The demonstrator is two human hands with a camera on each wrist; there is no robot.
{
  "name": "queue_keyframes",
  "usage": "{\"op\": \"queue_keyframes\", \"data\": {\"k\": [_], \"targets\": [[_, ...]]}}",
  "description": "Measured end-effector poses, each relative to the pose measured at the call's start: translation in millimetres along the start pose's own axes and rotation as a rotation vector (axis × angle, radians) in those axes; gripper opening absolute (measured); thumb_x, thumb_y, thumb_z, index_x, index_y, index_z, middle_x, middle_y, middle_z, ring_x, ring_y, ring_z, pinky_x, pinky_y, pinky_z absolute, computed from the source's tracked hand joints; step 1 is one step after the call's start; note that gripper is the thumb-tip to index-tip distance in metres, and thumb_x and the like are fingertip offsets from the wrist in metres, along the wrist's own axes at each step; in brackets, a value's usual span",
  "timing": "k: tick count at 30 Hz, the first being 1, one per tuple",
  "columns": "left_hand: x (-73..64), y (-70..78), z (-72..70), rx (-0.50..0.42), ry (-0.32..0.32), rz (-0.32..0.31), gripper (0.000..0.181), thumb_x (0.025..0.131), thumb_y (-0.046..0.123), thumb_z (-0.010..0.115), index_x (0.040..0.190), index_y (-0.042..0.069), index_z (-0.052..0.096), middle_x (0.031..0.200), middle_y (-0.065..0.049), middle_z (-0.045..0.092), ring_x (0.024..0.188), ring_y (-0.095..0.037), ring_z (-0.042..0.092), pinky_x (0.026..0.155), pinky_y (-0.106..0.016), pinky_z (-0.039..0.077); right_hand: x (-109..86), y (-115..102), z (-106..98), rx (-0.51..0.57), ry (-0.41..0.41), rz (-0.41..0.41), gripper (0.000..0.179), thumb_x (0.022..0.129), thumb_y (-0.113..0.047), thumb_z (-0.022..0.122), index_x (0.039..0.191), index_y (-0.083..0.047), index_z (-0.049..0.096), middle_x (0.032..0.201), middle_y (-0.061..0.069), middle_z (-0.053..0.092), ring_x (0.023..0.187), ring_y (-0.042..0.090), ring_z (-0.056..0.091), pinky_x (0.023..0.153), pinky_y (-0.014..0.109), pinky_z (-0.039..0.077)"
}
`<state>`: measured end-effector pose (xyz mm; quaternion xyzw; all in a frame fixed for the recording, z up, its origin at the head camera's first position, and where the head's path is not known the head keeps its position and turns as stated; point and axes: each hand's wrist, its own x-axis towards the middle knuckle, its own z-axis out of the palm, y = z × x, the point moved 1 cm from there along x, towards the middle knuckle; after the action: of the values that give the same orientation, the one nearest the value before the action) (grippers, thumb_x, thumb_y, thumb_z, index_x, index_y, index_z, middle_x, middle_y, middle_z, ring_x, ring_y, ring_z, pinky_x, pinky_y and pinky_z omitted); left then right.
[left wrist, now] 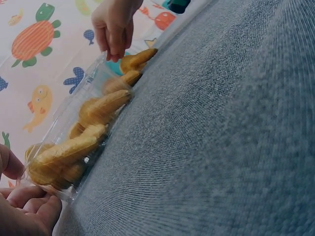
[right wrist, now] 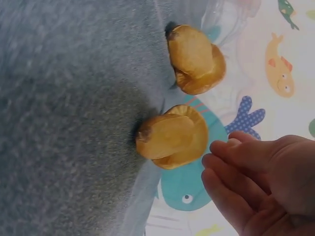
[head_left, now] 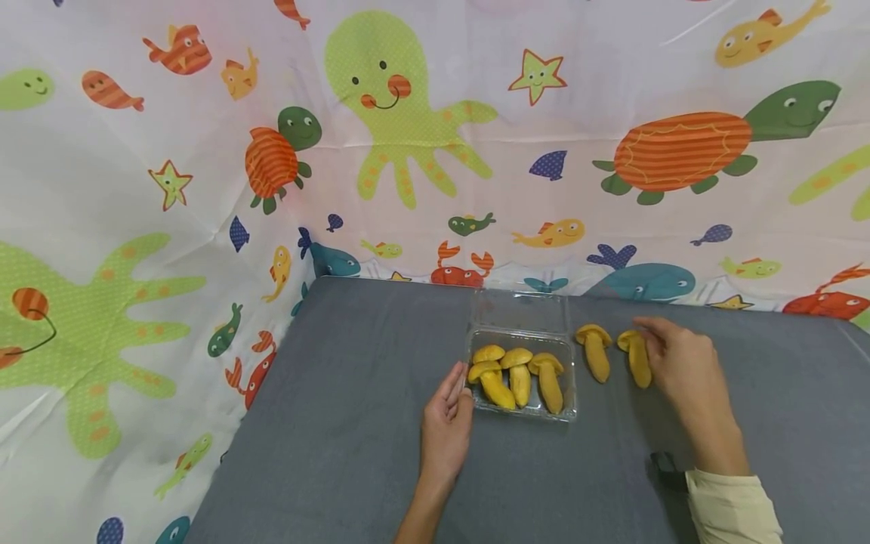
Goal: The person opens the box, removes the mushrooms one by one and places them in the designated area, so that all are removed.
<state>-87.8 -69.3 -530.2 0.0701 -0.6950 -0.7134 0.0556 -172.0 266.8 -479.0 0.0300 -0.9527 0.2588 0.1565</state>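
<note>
A clear plastic clamshell box (head_left: 573,393) lies on the grey cloth with its lid (head_left: 519,311) folded back. Several yellow mushrooms (head_left: 520,384) are inside it. My left hand (head_left: 445,434) grips the box's left wall, thumb on one side and fingers on the other; the left wrist view shows this box corner (left wrist: 37,179) between them. Right of the box lie two loose mushrooms, the nearer one (head_left: 596,355) and the farther one (head_left: 637,359). Beside the farther mushroom (right wrist: 172,137), my right hand (head_left: 686,370) holds its fingers loosely bent, with a small gap in the right wrist view.
Grey cloth (head_left: 340,423) covers the table. A white curtain (head_left: 469,83) printed with sea animals rises along the back and left edges, close behind the box's lid. A dark strap-like object (head_left: 668,468) is at my right wrist, by the light sleeve (head_left: 734,506).
</note>
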Motion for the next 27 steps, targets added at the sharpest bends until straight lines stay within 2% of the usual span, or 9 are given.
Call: {"op": "queue_keyframes", "data": {"k": [3,6,10,12,14,16,19,27], "targets": [[-0.5,-0.6,0.1,0.002,0.004,-0.006,0.051,0.108,0.008,0.057,0.158,0.005,0.048,0.158,-0.004,0.053,0.146,-0.014,0.048,0.111,-0.03,0.046,-1.6,-3.0,-1.5,0.013,-0.002,-0.012,0.025,0.103,-0.003,0.065,0.126,0.001,0.074,0.089,0.019,0.072,0.051,0.017,0.045,0.045,0.031,0.034],[-0.2,-1.5,0.6,0.001,0.009,0.002,0.051,0.108,0.008,0.058,0.158,0.005,0.048,0.157,-0.005,0.054,0.146,-0.014,0.048,0.111,-0.029,0.046,-0.9,-7.3,-3.6,0.03,0.027,-0.057,0.025,0.102,-0.004,0.067,0.125,-0.001,0.075,0.088,0.019,0.074,0.053,0.017,0.048,0.046,0.03,0.036],[0.5,-1.8,1.1,-0.004,0.015,0.017,0.05,0.108,0.008,0.058,0.157,0.004,0.049,0.157,-0.007,0.054,0.145,-0.014,0.049,0.11,-0.028,0.047,0.6,-15.2,-8.0,0.07,0.031,-0.102,0.027,0.1,-0.006,0.072,0.127,-0.004,0.076,0.099,0.022,0.078,0.062,0.021,0.058,0.049,0.025,0.04],[0.7,-2.0,1.4,-0.006,0.015,0.016,0.05,0.108,0.007,0.058,0.157,0.004,0.049,0.157,-0.007,0.054,0.145,-0.014,0.049,0.109,-0.027,0.047,0.7,-20.5,-11.1,0.092,0.009,-0.11,0.029,0.1,-0.007,0.072,0.129,-0.005,0.075,0.105,0.022,0.078,0.069,0.029,0.068,0.052,0.023,0.044],[0.7,-1.9,1.5,-0.011,0.014,0.013,0.05,0.107,0.007,0.058,0.157,0.004,0.05,0.157,-0.006,0.054,0.145,-0.013,0.049,0.109,-0.026,0.047,0.7,-27.7,-14.4,0.111,-0.009,-0.122,0.03,0.101,-0.007,0.071,0.131,-0.006,0.075,0.112,0.022,0.078,0.083,0.037,0.075,0.059,0.029,0.057],[0.7,-1.9,1.5,-0.016,0.011,0.012,0.05,0.107,0.007,0.058,0.157,0.004,0.05,0.157,-0.006,0.054,0.145,-0.013,0.049,0.109,-0.026,0.047,1.3,-36.0,-18.3,0.13,-0.025,-0.138,0.031,0.102,-0.009,0.07,0.133,-0.007,0.074,0.115,0.02,0.077,0.096,0.043,0.076,0.072,0.042,0.063],[0.7,-1.4,1.5,-0.023,0.009,0.014,0.05,0.107,0.006,0.058,0.157,0.004,0.049,0.157,-0.004,0.054,0.145,-0.013,0.048,0.109,-0.026,0.047,2.8,-48.2,-24.0,0.151,-0.049,-0.157,0.032,0.103,-0.012,0.07,0.135,-0.009,0.073,0.119,0.017,0.077,0.106,0.043,0.075,0.086,0.055,0.055],[0.2,-0.6,0.8,-0.012,0.012,0.017,0.05,0.107,0.007,0.058,0.157,0.006,0.05,0.156,-0.002,0.055,0.145,-0.013,0.049,0.108,-0.025,0.047,2.8,-73.1,-35.0,0.171,-0.046,-0.241,0.039,0.099,-0.006,0.074,0.137,-0.009,0.072,0.119,0.019,0.077,0.106,0.048,0.073,0.082,0.058,0.056]]}}
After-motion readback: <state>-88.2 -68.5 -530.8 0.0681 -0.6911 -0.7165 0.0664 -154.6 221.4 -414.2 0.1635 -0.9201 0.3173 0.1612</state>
